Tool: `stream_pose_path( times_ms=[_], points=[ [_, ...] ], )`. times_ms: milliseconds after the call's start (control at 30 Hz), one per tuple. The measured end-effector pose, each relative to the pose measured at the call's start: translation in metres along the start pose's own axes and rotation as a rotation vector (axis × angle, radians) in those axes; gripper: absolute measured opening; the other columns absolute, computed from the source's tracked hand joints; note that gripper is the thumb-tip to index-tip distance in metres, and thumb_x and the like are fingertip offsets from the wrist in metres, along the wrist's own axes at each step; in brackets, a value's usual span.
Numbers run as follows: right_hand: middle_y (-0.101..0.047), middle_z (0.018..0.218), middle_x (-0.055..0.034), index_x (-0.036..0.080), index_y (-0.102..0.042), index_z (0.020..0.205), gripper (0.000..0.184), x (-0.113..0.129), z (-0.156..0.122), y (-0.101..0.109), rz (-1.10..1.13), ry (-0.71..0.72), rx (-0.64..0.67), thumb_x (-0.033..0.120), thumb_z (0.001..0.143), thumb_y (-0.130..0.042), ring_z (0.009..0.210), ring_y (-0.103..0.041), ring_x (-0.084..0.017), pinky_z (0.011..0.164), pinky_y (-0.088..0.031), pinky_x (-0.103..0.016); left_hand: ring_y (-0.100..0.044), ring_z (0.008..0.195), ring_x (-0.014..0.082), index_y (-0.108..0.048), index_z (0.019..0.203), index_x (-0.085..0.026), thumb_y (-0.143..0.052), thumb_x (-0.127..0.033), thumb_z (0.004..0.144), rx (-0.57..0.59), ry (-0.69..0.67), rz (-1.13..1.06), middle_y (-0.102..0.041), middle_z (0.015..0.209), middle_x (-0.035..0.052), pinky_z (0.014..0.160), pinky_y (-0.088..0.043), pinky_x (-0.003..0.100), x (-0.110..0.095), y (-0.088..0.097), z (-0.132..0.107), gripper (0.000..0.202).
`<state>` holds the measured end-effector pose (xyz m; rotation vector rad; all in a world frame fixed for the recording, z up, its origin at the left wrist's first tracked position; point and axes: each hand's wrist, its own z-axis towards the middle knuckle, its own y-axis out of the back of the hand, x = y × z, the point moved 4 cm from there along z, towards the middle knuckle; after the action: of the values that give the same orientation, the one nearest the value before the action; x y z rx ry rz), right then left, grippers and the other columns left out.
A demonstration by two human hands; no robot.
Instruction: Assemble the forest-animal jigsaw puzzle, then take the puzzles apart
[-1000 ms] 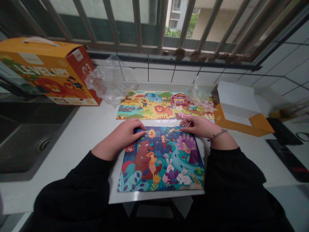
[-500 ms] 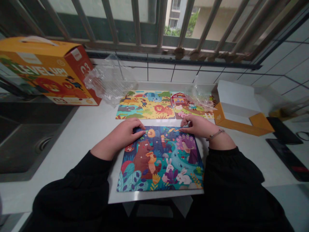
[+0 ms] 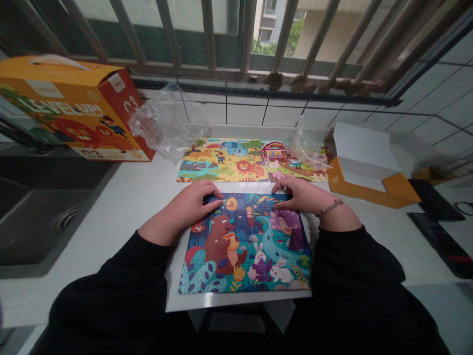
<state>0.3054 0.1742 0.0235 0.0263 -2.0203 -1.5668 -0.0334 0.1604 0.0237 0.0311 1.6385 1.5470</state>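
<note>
A jigsaw puzzle [image 3: 242, 246] with a bear, rabbits and a peacock lies flat in front of me, its pieces joined. My left hand [image 3: 199, 202] is closed at its far left corner, thumb on the picture and fingers curled along the far edge. At the far right corner is my right hand [image 3: 295, 195], with thumb and forefinger apart; the thumb rests over the picture and the forefinger is by the far edge. Beyond the hands lie a yellow animal picture puzzle [image 3: 221, 162] and a farm picture puzzle [image 3: 286, 162].
A large orange carton [image 3: 74, 113] stands at the left beside a sink [image 3: 40, 217]. Crumpled clear plastic [image 3: 168, 123] leans against it. More clear plastic [image 3: 306, 145] covers part of the farm picture. An opened orange box [image 3: 369, 180] and a dark phone [image 3: 439, 241] are at the right.
My right thumb and forefinger have spread apart at the puzzle's far right corner, the thumb sliding slightly nearer to me. My left hand and the puzzle look unchanged.
</note>
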Motion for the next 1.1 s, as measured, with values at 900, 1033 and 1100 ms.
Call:
stream_pose_path(
  times_ms=[900,1033,1100],
  points=[
    [-0.033,0.182,-0.0166,0.02,-0.044,0.171,0.07,0.074,-0.057,-0.073,-0.136,-0.026,-0.164,0.054,0.111,-0.054,0.168,-0.029,-0.04,0.135,-0.022,-0.067,-0.067,0.108,0.0329,-0.074,0.107,-0.022,-0.063,-0.047,0.098,-0.054,0.032,0.198,-0.072,0.112,0.0124,0.099,-0.053,0.048,0.012,-0.011,0.008,0.029],
    [-0.024,0.185,-0.012,0.02,-0.035,0.176,0.08,0.079,-0.061,-0.085,-0.153,-0.053,-0.149,0.066,0.111,-0.044,0.172,-0.021,-0.036,0.138,-0.016,-0.065,-0.065,0.122,0.0385,-0.074,0.117,-0.02,-0.056,-0.048,0.102,-0.113,0.098,0.343,-0.071,0.128,0.0185,0.107,-0.053,0.054,-0.006,-0.031,0.005,0.036],
    [-0.023,0.186,-0.0111,0.02,-0.035,0.176,0.082,0.079,-0.06,-0.082,-0.166,-0.054,-0.158,0.067,0.11,-0.044,0.172,-0.02,-0.035,0.138,-0.015,-0.065,-0.058,0.141,0.0409,-0.073,0.129,-0.018,-0.053,-0.047,0.105,-0.119,0.098,0.385,-0.063,0.151,0.0227,0.12,-0.046,0.057,-0.024,-0.048,0.0,0.042]
  ],
)
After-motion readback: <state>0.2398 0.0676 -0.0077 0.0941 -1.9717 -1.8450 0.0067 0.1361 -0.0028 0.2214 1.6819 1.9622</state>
